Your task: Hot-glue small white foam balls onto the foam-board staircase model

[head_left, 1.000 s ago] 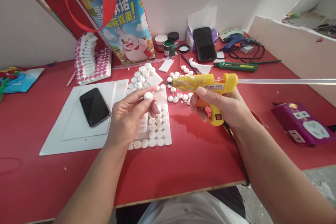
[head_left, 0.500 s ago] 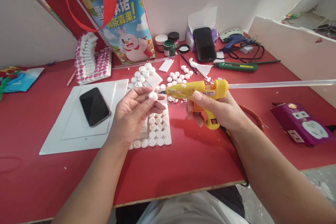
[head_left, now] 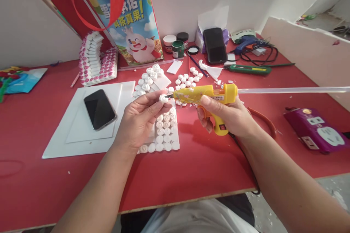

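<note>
Between the thumb and fingers of my left hand [head_left: 143, 116] is a small white rosette [head_left: 163, 98], rolled like a rose. My right hand [head_left: 225, 113] grips a yellow hot glue gun [head_left: 194, 94] by its handle, with the forefinger near the orange trigger. The gun's dark nozzle meets or nearly meets the right side of the rosette. A long clear glue stick [head_left: 290, 90] juts from the gun's back. Below my left hand lies a white board [head_left: 176, 142] with rows of rosettes on it, partly hidden by the hand. Loose rosettes [head_left: 188, 79] lie behind the gun.
A black phone [head_left: 100, 109] rests on white sheets [head_left: 60, 131] at left. Behind stand a pink-and-white rosette piece [head_left: 95, 62], a printed bag [head_left: 136, 32] and paint jars [head_left: 178, 49]. A green-handled tool [head_left: 248, 69] lies behind the gun; a purple power strip [head_left: 314, 127] sits at right.
My left hand has moved slightly right, bringing the rosette up to the glue gun's nozzle and turning its spiral side into view. My right hand has barely moved.
</note>
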Demonstrator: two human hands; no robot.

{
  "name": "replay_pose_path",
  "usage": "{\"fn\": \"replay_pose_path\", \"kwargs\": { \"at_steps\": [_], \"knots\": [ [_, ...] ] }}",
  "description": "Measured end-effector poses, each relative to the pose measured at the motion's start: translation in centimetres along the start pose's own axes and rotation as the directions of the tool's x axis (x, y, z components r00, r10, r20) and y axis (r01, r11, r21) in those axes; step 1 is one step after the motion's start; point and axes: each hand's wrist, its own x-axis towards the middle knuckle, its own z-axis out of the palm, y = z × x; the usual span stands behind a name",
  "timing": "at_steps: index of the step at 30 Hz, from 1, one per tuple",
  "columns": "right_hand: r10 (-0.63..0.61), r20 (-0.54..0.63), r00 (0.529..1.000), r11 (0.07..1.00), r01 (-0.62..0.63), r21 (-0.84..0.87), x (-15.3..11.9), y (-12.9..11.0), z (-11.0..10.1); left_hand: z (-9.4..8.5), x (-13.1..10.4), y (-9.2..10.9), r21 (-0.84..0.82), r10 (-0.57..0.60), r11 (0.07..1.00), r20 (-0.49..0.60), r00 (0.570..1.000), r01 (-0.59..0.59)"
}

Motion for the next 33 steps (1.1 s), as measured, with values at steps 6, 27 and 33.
{"fn": "replay_pose_path", "kwargs": {
  "at_steps": [6, 27, 33],
  "knots": [
    [-0.004, 0.005, 1.000, 1.000, 0.004, -0.025, -0.2, 0.0, -0.2, -0.5, 0.1, -0.3, 0.023, 0.003, 1.000, 0.005, 1.000, -0.003],
    [-0.182, 0.064, 0.981, 0.933, 0.193, -0.302, -1.3, -1.4, 0.5, -0.2, 0.0, 0.0, 0.094, 0.060, 0.994, 0.008, 0.998, -0.061],
    [-0.172, 0.009, 0.985, 0.954, 0.169, -0.248, -1.0, -1.1, 0.7, -0.1, 0.1, 0.0, 0.079, 0.052, 0.995, 0.003, 0.999, -0.052]
  ]
}}
